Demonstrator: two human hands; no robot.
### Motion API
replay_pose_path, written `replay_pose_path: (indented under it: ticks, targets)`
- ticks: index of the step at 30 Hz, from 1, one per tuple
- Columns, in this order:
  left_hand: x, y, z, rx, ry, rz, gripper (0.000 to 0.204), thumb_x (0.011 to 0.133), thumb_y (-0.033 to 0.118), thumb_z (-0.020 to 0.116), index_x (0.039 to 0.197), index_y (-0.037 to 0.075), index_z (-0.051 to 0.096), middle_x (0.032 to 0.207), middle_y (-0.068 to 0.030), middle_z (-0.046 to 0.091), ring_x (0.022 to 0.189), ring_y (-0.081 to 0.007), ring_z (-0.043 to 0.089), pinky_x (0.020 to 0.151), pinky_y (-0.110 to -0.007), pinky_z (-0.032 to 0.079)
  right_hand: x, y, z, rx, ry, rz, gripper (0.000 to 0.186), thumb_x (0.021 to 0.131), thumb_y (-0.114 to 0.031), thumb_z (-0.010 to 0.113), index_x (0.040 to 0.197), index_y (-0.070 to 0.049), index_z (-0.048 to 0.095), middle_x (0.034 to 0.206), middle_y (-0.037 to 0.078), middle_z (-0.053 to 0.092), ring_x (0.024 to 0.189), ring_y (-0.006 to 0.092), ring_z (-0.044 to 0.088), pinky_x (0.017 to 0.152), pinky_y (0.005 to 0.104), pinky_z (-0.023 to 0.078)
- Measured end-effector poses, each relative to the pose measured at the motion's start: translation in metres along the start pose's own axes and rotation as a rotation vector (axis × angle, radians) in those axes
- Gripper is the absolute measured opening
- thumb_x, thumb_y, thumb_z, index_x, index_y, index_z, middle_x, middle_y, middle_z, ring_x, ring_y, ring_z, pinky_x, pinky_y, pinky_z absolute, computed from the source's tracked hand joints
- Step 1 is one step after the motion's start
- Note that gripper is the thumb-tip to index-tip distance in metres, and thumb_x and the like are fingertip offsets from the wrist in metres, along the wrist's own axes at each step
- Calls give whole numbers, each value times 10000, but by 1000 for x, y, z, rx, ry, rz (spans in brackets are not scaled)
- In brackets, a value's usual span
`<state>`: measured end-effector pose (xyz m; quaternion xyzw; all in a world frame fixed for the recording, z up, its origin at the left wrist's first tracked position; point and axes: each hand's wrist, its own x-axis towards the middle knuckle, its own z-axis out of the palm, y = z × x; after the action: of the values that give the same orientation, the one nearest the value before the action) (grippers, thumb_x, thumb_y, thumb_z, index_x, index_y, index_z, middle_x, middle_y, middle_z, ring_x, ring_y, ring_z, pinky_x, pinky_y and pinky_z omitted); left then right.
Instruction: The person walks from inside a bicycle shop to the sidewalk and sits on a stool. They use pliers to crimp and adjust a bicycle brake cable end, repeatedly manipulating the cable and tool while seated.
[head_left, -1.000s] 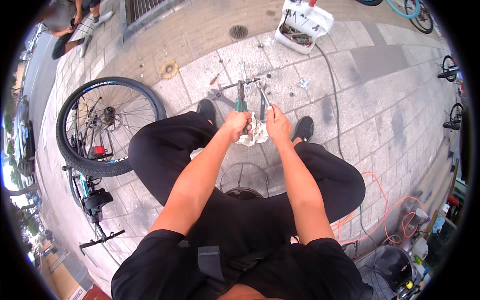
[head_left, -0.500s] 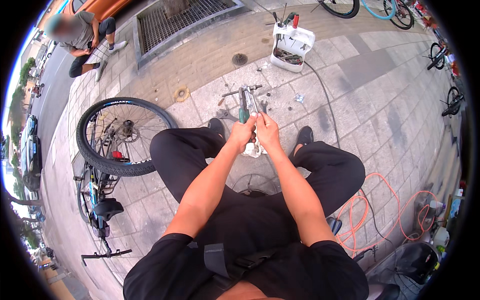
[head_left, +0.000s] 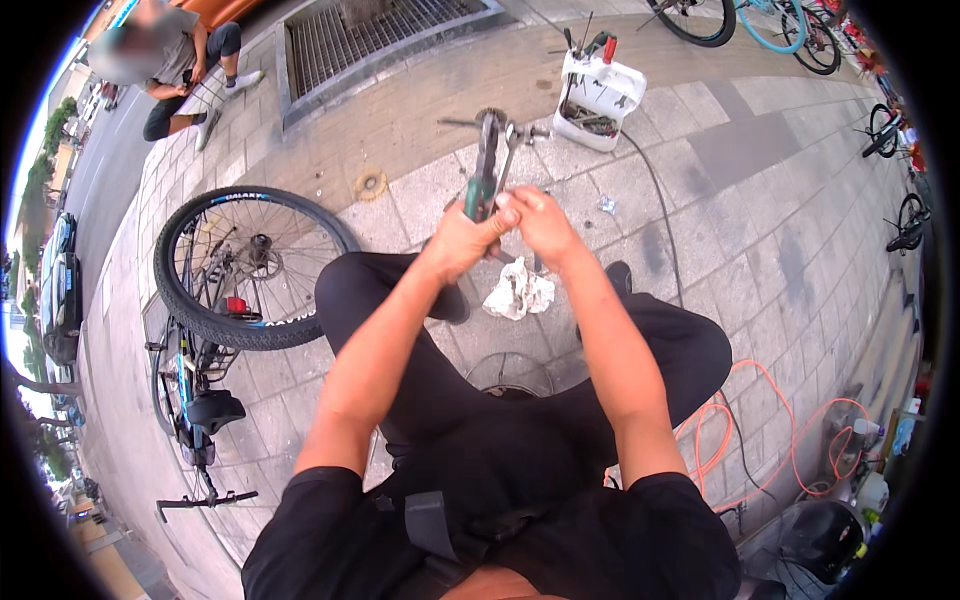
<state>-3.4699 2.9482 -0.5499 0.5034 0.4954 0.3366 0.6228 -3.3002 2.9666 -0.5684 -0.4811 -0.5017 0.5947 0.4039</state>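
Observation:
My left hand (head_left: 462,243) is wrapped round the green grip of a green-handled wrench (head_left: 488,160), whose dark head points away from me. Close beside it, my right hand (head_left: 543,228) grips a silver spanner (head_left: 509,155), its fingers near my left thumb. At the tools' far ends a thin dark rod (head_left: 458,122) sticks out to the left, and a short metal end (head_left: 538,132) shows on the right. How the tool heads meet the rod is hard to make out. Just below my hands lies a crumpled white cloth (head_left: 520,292).
To the left, a bicycle wheel (head_left: 258,190) lies by a bicycle (head_left: 215,412). A white toolbox (head_left: 615,85) stands open ahead. An orange hose (head_left: 712,440) coils at the right. A person (head_left: 185,65) sits at the far left, near a metal grate (head_left: 370,45).
Both hands have lifted forward and up with the tools and rod, away from the white cloth, which is now in fuller view. My legs have shifted slightly.

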Motion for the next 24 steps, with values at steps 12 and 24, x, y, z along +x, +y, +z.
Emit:
replay_pose_path:
  ticks: [12, 24]
  targets:
    - [18, 36, -64, -581, 171, -154, 228, 1062, 299, 609, 1112, 90, 534, 805, 18, 430, 627, -86, 410, 565, -281, 376, 147, 59, -75, -69, 306, 270, 350, 979, -338, 676, 1067, -7, 749, 1002, 117, 741, 791, 223, 696, 746, 394, 567]
    - [33, 54, -76, -767, 150, -442, 311, 1041, 254, 629, 1187, 43, 454, 768, -22, 431, 615, -104, 394, 585, -300, 367, 239, 306, -2, -1003, 57, 603, 408, 955, -317, 673, 1248, -33, 666, 1331, 221, 607, 1213, 417, 642, 1016, 512, 536]
